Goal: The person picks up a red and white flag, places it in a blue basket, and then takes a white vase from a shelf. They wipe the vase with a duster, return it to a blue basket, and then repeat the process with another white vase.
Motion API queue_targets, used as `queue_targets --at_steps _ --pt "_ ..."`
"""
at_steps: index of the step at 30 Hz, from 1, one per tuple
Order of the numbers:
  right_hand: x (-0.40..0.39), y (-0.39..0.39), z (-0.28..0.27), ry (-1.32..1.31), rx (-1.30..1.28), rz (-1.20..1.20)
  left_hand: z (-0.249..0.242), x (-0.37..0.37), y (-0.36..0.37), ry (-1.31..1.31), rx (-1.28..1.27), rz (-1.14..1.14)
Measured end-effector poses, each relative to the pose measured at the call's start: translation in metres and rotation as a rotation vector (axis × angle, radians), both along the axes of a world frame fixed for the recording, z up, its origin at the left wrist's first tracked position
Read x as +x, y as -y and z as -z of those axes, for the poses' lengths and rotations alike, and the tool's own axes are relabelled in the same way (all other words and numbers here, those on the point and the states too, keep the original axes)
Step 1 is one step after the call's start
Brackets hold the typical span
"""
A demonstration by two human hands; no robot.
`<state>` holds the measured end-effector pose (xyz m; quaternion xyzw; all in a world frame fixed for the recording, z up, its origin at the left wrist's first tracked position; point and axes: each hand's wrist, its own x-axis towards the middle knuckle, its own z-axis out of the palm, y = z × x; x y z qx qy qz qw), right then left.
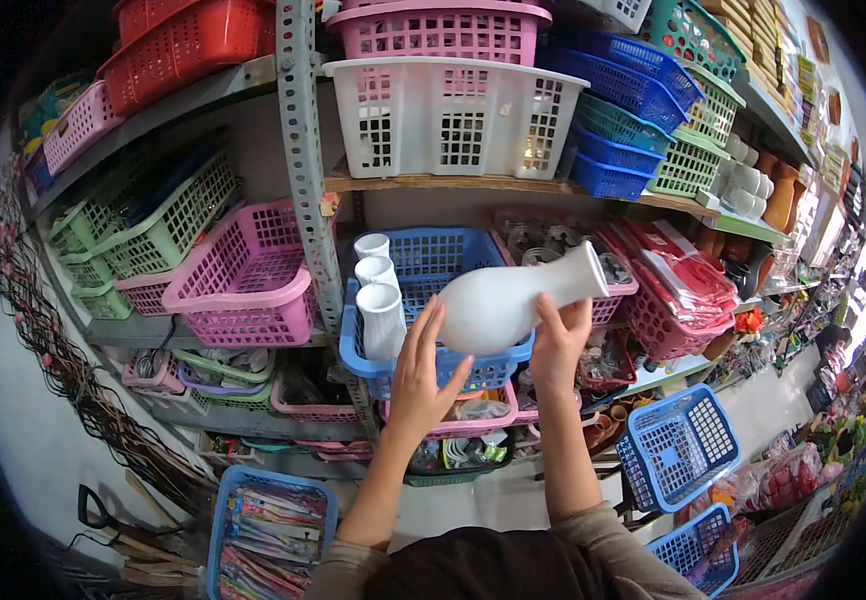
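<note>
A white vase (493,308) with a round body and flared neck lies tilted sideways between my two hands, its mouth pointing up to the right. My left hand (423,375) cups the rounded body from the left and below. At the neck, my right hand (560,340) grips with the thumb on the near side. Just behind and below the vase is a blue basket (423,245) on the shelf. Several white vases (381,310) stand upright along the left side of that basket.
A perforated metal post (303,150) rises left of the blue basket. Above, a white crate (453,115) rests on a wooden shelf. Pink baskets (253,270) sit to the left, and red packets (668,265) lie to the right. A blue basket (678,450) is lower right.
</note>
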<state>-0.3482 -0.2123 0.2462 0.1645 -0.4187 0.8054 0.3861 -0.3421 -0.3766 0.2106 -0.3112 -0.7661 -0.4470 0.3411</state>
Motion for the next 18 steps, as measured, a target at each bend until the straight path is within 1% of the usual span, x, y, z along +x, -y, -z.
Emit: queue_targets --at_steps 2,4,6,7,8,10,12,15,17,18 --pt "-0.023 0.005 0.004 0.058 0.101 0.023 0.000 -0.011 0.006 -0.026 -0.054 -0.029" --pt "-0.042 0.014 0.008 0.116 0.205 0.003 0.000 -0.018 0.010 0.021 -0.186 -0.097" --pt "-0.060 0.022 0.019 0.132 0.362 0.000 0.002 -0.025 0.011 0.017 -0.224 -0.107" --pt "-0.067 0.025 0.026 0.186 0.437 0.021 0.005 -0.029 0.011 0.048 -0.274 -0.116" --pt "-0.070 0.029 0.026 0.218 0.625 0.172 0.008 -0.034 0.010 0.079 -0.323 -0.124" --pt "-0.070 0.030 0.031 0.385 0.825 0.217 0.018 -0.044 0.008 0.096 -0.336 -0.144" --pt "-0.074 0.030 0.035 0.421 0.839 0.239 0.021 -0.050 0.007 0.185 -0.323 -0.142" --pt "-0.081 0.030 0.042 0.491 0.853 0.213 0.021 -0.052 0.005 0.239 -0.317 -0.156" --pt "-0.081 0.030 0.044 0.597 0.909 0.210 0.020 -0.052 0.004 0.266 -0.314 -0.169" --pt "-0.083 0.030 0.047 0.596 0.908 0.210 0.020 -0.053 0.004 0.292 -0.309 -0.180"
